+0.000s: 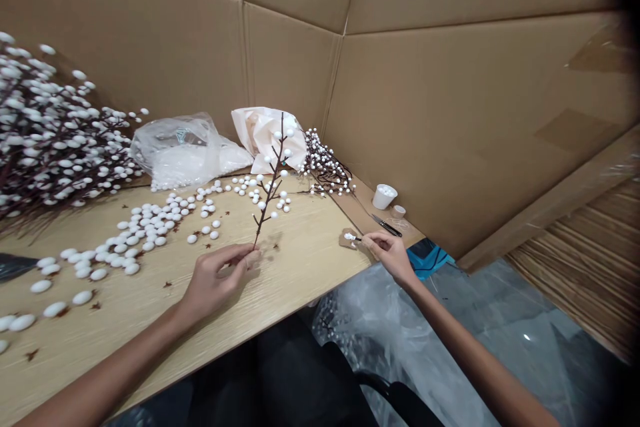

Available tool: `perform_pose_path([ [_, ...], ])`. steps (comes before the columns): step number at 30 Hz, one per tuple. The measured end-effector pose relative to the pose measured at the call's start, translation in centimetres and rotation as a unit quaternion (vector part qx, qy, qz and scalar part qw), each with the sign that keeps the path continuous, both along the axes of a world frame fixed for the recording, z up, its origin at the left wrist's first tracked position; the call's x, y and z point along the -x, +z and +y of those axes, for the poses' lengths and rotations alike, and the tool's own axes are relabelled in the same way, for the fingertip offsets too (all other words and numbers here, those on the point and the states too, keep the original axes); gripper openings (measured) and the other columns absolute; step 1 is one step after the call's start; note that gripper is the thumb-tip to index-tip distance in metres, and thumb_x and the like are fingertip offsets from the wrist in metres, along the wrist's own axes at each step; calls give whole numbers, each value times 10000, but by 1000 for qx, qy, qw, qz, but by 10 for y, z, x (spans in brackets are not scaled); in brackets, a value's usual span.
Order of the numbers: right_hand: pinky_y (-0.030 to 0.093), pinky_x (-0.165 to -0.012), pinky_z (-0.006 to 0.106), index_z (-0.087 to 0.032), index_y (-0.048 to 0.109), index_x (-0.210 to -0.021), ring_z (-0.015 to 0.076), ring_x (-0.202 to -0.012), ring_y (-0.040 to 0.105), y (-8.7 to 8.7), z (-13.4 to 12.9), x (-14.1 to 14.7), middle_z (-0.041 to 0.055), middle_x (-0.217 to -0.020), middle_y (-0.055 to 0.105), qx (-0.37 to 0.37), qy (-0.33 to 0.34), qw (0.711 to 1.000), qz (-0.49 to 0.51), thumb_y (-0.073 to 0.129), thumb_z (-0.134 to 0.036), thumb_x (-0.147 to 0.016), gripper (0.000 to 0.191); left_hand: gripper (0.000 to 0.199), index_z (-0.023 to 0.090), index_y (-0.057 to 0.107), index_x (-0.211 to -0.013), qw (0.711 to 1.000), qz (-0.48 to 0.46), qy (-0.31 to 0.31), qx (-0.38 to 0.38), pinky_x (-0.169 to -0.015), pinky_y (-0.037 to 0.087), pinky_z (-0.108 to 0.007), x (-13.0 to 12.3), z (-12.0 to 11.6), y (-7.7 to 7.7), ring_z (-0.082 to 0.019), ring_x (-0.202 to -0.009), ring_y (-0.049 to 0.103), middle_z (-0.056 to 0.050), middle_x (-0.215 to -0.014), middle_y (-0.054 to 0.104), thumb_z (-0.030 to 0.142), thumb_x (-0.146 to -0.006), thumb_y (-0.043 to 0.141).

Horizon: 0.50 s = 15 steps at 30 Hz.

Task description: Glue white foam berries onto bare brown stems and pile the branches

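Left hand [217,280]: thumb and fingers pinching the bare lower stem of a berry branch [271,195], near upright above the table [300,260]; a light grip there spares the berries.
Right hand [393,255]: fingertips closed on a small dark stick [358,239], white at its tip, at a cardboard scrap [343,240]; best kept low, lightly loaded.
Just beyond: black-handled tool [387,225], awkward for the knuckles; white cup [384,197], easily knocked.
Leftward: loose white balls [145,220], apt to roll.
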State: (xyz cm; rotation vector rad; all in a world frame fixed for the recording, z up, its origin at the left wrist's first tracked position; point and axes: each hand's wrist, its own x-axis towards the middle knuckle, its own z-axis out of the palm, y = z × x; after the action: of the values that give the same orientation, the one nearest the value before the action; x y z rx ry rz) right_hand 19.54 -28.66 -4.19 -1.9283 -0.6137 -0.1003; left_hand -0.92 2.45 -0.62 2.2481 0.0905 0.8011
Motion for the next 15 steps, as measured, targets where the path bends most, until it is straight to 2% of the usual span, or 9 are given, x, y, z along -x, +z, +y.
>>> perform_pose_path([
  [9,374,-496,253,-132,709,-748,122,-560,472,13,-2,13,64,-725,609,45,-17,998,-44,589,-438,-772,330,223,181,727,-897,1000,3,-3,3,-661,593,-261,0,1,-1,-197,-753,711,-53,-914,748,339,-793,608],
  [15,361,-484,249,-146,710,-727,108,-528,444,11,-3,17,39,-685,581,69,-17,996,-59,584,-433,-775,317,217,189,727,-904,1000,5,-3,0,-662,588,-255,0,2,-3,-193,-747,711,-41,-919,747,334,-790,612],
])
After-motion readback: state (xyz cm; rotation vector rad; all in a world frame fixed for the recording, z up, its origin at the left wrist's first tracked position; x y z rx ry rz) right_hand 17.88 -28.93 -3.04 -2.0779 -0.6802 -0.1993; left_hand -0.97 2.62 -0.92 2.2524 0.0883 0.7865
